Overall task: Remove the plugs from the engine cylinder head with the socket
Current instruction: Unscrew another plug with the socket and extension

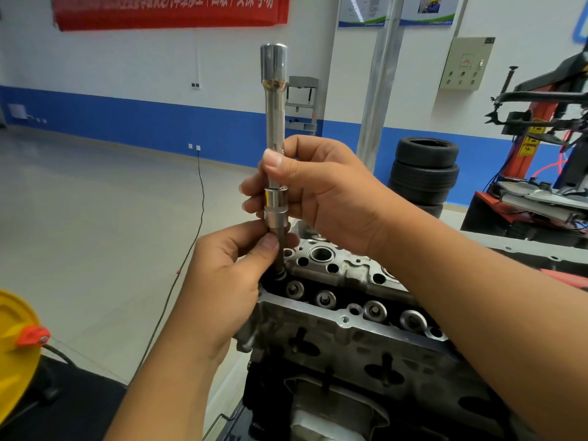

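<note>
A long chrome socket extension (275, 122) stands upright with a chrome bit socket (276, 211) at its lower end. Its dark bit goes down into a hole at the near left corner of the grey engine cylinder head (350, 316). My right hand (321, 192) grips the extension just above the socket. My left hand (229, 268) pinches the dark bit below the socket, thumb on the front. Round plugs (324, 298) sit in a row along the head's top edge. The bit's tip is hidden in the hole.
A stack of black tyres (424, 173) stands behind the head. A red tyre-changing machine (541, 154) fills the right. A yellow drum (16, 348) sits at the lower left. A black cable (197, 230) runs across the pale floor on the left.
</note>
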`<state>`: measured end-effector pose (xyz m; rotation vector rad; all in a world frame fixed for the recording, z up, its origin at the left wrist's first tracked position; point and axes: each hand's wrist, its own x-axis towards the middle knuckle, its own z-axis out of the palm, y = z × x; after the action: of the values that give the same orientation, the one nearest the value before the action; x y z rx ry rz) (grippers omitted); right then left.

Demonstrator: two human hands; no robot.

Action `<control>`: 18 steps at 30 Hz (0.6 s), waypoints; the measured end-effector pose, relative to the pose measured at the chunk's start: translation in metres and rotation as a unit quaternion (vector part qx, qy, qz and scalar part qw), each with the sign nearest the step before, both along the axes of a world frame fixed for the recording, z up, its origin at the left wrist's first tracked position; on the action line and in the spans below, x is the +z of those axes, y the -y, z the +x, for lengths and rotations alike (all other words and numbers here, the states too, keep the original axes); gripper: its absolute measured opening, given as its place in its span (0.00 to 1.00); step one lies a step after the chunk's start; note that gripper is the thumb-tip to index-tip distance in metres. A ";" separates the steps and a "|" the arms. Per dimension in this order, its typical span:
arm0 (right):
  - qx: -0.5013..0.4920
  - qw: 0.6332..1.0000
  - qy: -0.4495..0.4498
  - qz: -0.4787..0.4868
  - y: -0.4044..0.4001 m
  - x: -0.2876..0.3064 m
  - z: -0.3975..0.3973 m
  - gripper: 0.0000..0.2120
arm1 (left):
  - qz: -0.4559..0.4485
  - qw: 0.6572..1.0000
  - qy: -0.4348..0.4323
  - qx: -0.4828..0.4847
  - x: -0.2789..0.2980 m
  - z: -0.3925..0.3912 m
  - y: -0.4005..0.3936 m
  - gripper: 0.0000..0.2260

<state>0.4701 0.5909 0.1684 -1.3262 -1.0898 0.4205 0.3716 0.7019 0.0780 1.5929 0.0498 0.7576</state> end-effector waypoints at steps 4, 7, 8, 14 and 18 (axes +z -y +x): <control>0.011 1.000 0.001 -0.015 0.001 0.000 0.001 0.08 | 0.008 0.999 0.008 0.050 0.000 0.002 0.000 0.09; 0.000 0.999 0.022 -0.025 0.001 0.000 0.000 0.06 | 0.002 0.996 0.015 0.084 0.001 0.001 0.002 0.11; -0.006 0.999 0.029 -0.025 0.001 -0.001 0.000 0.05 | 0.002 0.996 0.016 0.088 0.000 0.001 0.001 0.12; -0.009 0.999 0.026 -0.016 -0.001 -0.001 0.001 0.06 | 0.011 1.000 -0.003 0.008 0.000 0.001 0.000 0.09; 0.001 0.999 0.018 -0.030 0.000 0.000 0.000 0.06 | 0.009 0.999 -0.002 0.034 -0.001 0.002 0.000 0.13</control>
<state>0.4705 0.5905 0.1679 -1.3899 -1.1159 0.4353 0.3741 0.7023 0.0773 1.6173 0.1008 0.8092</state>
